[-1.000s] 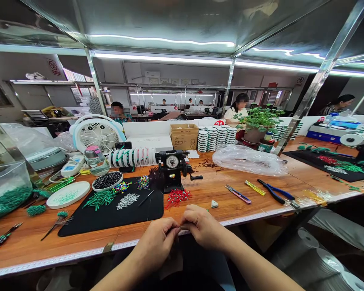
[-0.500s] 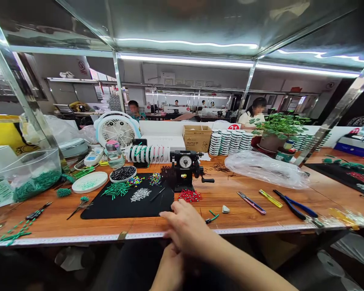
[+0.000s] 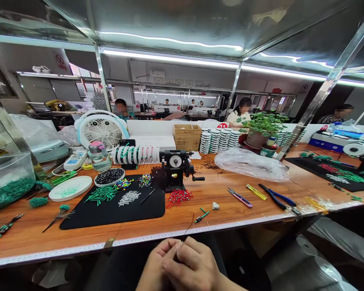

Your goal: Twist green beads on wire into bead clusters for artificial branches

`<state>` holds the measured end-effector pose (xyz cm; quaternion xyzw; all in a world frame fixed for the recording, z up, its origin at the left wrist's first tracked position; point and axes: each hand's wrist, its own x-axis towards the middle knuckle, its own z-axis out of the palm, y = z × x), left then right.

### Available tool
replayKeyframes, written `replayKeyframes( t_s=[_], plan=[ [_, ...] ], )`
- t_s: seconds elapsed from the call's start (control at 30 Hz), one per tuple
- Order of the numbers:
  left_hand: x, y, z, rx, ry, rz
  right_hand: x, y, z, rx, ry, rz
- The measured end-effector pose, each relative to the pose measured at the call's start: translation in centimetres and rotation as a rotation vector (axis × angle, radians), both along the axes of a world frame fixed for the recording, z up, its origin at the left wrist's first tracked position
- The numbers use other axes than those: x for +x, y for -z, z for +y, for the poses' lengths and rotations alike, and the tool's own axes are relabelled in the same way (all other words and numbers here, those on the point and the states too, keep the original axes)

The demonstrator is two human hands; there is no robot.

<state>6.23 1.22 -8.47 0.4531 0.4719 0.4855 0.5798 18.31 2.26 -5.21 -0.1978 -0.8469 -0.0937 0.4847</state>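
Observation:
My left hand (image 3: 158,264) and my right hand (image 3: 195,266) meet just below the table's front edge, their fingertips pinched together. A thin dark thread (image 3: 190,227) sticks up from between the fingers, over the table edge. Most of what they pinch is hidden by the fingers. Beyond them on the table lie a small green-and-black piece (image 3: 202,216), a whitish lump (image 3: 215,206) and a pile of red strands with beads (image 3: 179,197). Behind that pile stands a black hand-crank winder with a dial (image 3: 175,171), white spools (image 3: 138,154) on its left side.
A black mat (image 3: 109,216) bears green tubes (image 3: 101,195), silvery bits (image 3: 130,198) and coloured beads (image 3: 123,184). To the right lie a slim pink-and-blue tool (image 3: 239,198), a yellow tube (image 3: 256,192) and blue-handled pliers (image 3: 276,197). Plastic film (image 3: 251,163) lies behind them.
My right hand has drawn back from near the red pile to meet my left hand below the table edge. The dark thread now shows between them. The view has turned right.

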Motion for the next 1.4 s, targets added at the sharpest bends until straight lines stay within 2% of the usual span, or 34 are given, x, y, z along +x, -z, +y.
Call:
replayKeyframes(
  t_s=[0.07,0.13,0.23,0.3,0.43,0.57,0.73,0.8,0.87,0.97,1.1,1.4],
  plan=[
    [-0.4,-1.3,-0.2,-0.238,-0.019,-0.235,0.7,1.1,-0.7,0.047,0.023,0.056],
    [-0.7,-2.7,-0.3,-0.374,-0.065,-0.368,0.9,2.2,-1.0,0.030,0.046,0.058],
    [-1.3,-4.4,-0.3,-0.378,-0.125,-0.359,0.4,3.3,-1.0,-0.052,0.082,0.046],
    [-1.9,-4.9,-0.1,-0.377,-0.154,-0.346,-0.1,3.7,-0.7,-0.091,0.082,0.039],
    [-3.0,-5.2,0.6,-0.369,-0.098,-0.347,-1.2,3.8,-0.2,-0.123,0.033,0.037],
    [-3.6,-5.7,1.2,-0.295,-0.087,-0.327,-1.2,3.0,0.0,-0.233,-0.011,0.094],
    [-3.8,-6.5,1.6,-0.253,-0.069,-0.217,-0.5,1.0,1.2,-0.453,0.224,0.128],
    [-4.0,-6.7,1.7,-0.258,-0.025,-0.172,-0.5,0.4,2.3,-0.530,0.261,0.138],
    [-4.3,-6.8,2.0,-0.253,0.021,-0.117,-0.6,0.2,3.5,-0.578,0.240,0.103],
    [-4.7,-6.8,2.7,-0.209,0.041,0.010,-0.7,0.3,4.9,-0.610,0.188,0.029],
    [-5.3,-6.4,3.7,-0.200,0.094,0.164,-0.7,1.0,5.7,-0.636,0.157,0.121],
    [-5.7,-6.0,4.0,-0.175,0.131,0.220,-0.8,1.1,5.6,-0.712,0.194,0.158]
  ],
)
